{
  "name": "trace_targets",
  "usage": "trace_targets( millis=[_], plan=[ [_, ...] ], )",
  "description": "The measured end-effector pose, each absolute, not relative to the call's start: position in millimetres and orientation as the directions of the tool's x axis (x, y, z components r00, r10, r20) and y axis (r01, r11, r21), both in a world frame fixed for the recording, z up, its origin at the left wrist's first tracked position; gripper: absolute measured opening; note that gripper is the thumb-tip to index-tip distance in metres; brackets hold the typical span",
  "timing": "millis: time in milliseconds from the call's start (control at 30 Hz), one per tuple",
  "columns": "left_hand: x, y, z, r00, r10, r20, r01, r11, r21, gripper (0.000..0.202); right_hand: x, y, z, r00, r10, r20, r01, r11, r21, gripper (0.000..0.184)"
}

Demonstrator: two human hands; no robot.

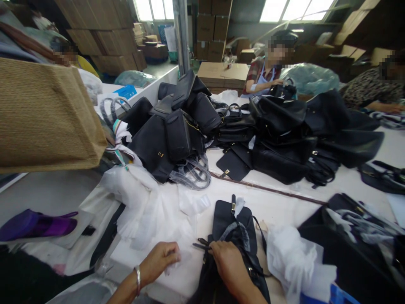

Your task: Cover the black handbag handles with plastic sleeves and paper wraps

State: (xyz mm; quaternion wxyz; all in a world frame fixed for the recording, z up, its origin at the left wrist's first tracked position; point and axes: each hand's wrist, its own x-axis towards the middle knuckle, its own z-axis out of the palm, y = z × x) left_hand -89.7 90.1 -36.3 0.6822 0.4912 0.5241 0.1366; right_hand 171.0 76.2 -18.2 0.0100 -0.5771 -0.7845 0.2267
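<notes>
A black handbag (218, 270) lies on the white table in front of me, its flap (221, 219) folded out away from me. My right hand (226, 257) rests over the bag, fingers closed on a narrow black strap (201, 246) whose end pokes out to the left. Left of the bag, my left hand (164, 257), with a silver bangle at the wrist, pinches a small piece of clear plastic film (174, 259). Clear wrap covers the bag's handle (242, 232).
Black bags (186, 131) are heaped across the table's far side. White wrapping sheets (148, 211) lie left, crumpled white wrapping (291, 257) right. A purple bottle (41, 223) lies far left, below a woven tan bag (47, 118). A co-worker (262, 76) handles a bag opposite.
</notes>
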Motion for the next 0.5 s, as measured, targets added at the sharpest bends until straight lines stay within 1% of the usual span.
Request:
trace_targets(
  millis=[167, 333, 500],
  plan=[
    [-91.7, 92.4, -36.0, 0.412, 0.71, -0.571, 0.365, 0.445, 0.818, 0.03, 174.4, 71.9, -7.7, -0.346, 0.925, -0.154, 0.854, 0.243, -0.46, 0.017],
    [-83.8, 96.0, -29.6, 0.423, 0.704, -0.571, 0.385, 0.431, 0.816, 0.027, 174.3, 65.6, 9.3, -0.393, 0.909, -0.138, 0.841, 0.294, -0.455, 0.01],
    [-76.3, 99.9, -19.3, 0.43, 0.707, -0.561, 0.451, 0.37, 0.812, 0.026, 175.0, 65.3, 9.7, -0.402, 0.903, -0.152, 0.847, 0.304, -0.436, 0.009]
  ],
)
